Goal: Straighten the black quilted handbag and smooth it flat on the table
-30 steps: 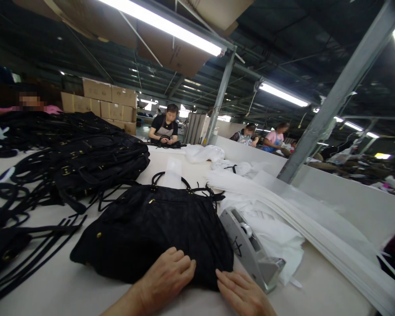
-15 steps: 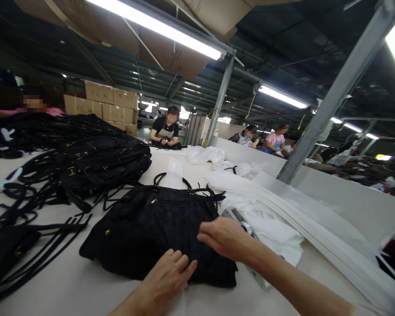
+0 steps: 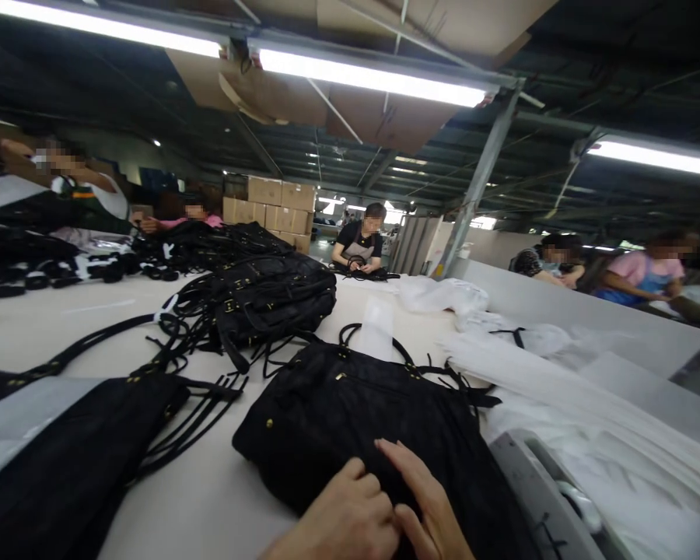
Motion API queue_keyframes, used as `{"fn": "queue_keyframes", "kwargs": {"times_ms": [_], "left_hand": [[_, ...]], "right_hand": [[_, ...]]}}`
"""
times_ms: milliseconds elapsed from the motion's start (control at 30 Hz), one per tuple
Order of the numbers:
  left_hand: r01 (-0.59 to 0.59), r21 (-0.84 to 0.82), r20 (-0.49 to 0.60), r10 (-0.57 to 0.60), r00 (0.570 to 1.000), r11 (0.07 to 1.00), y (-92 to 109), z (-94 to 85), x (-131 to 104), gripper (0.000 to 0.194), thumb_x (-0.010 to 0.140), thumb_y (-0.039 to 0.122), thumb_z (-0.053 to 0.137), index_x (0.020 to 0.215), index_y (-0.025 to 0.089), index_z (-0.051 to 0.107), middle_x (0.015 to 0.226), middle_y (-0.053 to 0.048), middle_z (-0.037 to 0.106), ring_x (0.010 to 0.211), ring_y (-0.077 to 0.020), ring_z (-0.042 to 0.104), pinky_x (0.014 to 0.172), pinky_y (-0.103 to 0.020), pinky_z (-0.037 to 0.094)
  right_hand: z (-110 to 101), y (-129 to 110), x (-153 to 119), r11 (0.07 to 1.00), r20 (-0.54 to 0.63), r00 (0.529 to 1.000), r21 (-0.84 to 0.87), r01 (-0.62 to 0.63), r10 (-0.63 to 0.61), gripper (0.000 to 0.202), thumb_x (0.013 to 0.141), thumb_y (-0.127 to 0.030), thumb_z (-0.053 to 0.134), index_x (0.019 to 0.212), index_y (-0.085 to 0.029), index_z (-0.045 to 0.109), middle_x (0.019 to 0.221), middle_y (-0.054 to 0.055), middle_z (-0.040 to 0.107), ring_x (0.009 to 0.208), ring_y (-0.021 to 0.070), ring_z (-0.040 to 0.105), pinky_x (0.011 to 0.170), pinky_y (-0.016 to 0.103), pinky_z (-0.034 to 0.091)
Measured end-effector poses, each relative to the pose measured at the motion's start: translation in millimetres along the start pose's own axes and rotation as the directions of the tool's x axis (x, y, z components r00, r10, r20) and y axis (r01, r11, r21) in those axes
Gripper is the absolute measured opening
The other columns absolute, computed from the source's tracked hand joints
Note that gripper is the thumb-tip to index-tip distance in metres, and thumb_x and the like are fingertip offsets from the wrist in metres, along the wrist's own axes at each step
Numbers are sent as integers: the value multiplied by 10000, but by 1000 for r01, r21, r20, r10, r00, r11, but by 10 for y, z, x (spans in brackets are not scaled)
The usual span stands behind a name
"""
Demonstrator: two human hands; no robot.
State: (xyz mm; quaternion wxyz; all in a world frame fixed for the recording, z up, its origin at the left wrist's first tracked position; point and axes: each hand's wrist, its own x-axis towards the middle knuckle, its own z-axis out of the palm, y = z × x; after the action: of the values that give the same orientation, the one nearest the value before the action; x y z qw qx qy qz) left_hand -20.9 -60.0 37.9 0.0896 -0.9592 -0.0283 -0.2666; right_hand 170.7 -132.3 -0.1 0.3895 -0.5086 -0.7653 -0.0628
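Observation:
A black handbag (image 3: 350,412) with gold-coloured fittings lies on the pale table in front of me, its looped handles pointing away. My left hand (image 3: 350,509) rests over the bag's near side with its fingers curled in; whatever may be in them is hidden. Right beside it, my right hand (image 3: 425,498) has its fingers stretched out over the bag's dark fabric, thumb close to the left hand. A strip of white sheet (image 3: 376,330) stands up between the handles. To the right of the bag is a grey metal device (image 3: 528,474) with a rounded white part.
Another black bag (image 3: 82,443) with a pale sheet on it lies left. Behind it is a pile of black bags (image 3: 268,288). White sheets (image 3: 583,397) and crumpled plastic (image 3: 443,295) lie right, along a low partition (image 3: 607,311). Several people work around the table and beyond.
My view has swung left, so things appear further right. My right hand has come down beside the left and its fingers have straightened. The left hand's fingers have curled.

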Motion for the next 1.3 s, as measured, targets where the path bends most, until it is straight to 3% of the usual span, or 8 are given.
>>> {"fn": "queue_keyframes", "kwargs": {"times_ms": [100, 233, 367, 567, 900, 1067, 1200, 1300], "left_hand": [[275, 26, 235, -273, 933, 961, -340, -657, -131, 337, 806, 200, 708, 1111, 218, 566, 980, -14, 631, 963, -222, 549, 962, -443, 361], [627, 121, 315, -629, 711, 770, -656, -1118, -413, 1030, 529, 250, 903, 1416, 232, 381, 1393, -148, 459, 1326, -389, 348, 1118, -650, 161], [759, -128, 361, -682, 636, 639, -790, -1015, -641, 1068, 538, 181, 860, 1461, 275, 332, 1541, -136, 267, 1426, -350, 215, 1164, -541, 188], [863, -398, 282, -853, 438, 311, -943, -590, -763, 562, 613, 129, 683, 1151, 199, 539, 1143, -81, 583, 1114, -289, 508, 1015, -425, 371], [816, -572, 446, -806, 390, 79, -1008, -952, -1152, 258, 622, 217, 556, 873, 177, 602, 883, -7, 638, 894, -216, 578, 774, -300, 464], [822, -559, 292, -903, 315, 107, -1017, -633, -1210, 161, 604, 193, 547, 738, 200, 459, 724, 39, 499, 748, -166, 508, 668, -263, 414], [871, -469, 213, -938, 275, 149, -1067, -407, -1243, 189, 608, 137, 563, 728, 201, 432, 663, 56, 436, 687, -159, 491, 646, -268, 423], [901, -368, 114, -950, 290, 231, -1020, -493, -1211, 381, 634, 92, 593, 1005, 169, 550, 989, -50, 587, 977, -260, 550, 886, -411, 451]], "right_hand": [[-38, -12, 66, 999, 56, 998, 13, 38, -39, 662, 934, -636, 381, 1463, -237, 396, 1418, 65, 543, 1309, 263, 505, 1065, 404, 458], [-37, -29, 78, 999, 96, 995, 41, 14, -17, 728, 909, -687, 363, 1471, -224, 392, 1454, 87, 500, 1339, 287, 466, 1077, 435, 435], [-40, -38, 91, 998, 120, 992, 66, 19, -27, 701, 909, -651, 428, 1479, -247, 381, 1459, 77, 495, 1332, 280, 475, 1060, 418, 458], [-31, 2, 114, 997, 138, 989, 70, 34, -44, 684, 896, -572, 538, 1481, -251, 387, 1439, 82, 516, 1301, 292, 507, 1039, 406, 486], [-47, -7, 132, 996, 155, 984, 16, 91, -93, 720, 896, -488, 589, 1517, -266, 302, 1453, 72, 499, 1303, 267, 504, 1043, 367, 476], [55, 112, 148, 964, 215, 944, -32, 263, -250, 828, 820, -614, 630, 1502, -242, 343, 1509, 135, 386, 1302, 318, 481, 1003, 369, 495], [138, 168, 166, 926, 281, 895, -47, 374, -347, 745, 817, -486, 698, 1472, -325, 384, 1542, 113, 276, 1329, 348, 407, 992, 398, 507], [231, 222, 157, 905, 280, 877, -58, 421, -390, 665, 848, -418, 682, 1449, -389, 398, 1521, 93, 324, 1304, 342, 439, 947, 398, 541]]}}
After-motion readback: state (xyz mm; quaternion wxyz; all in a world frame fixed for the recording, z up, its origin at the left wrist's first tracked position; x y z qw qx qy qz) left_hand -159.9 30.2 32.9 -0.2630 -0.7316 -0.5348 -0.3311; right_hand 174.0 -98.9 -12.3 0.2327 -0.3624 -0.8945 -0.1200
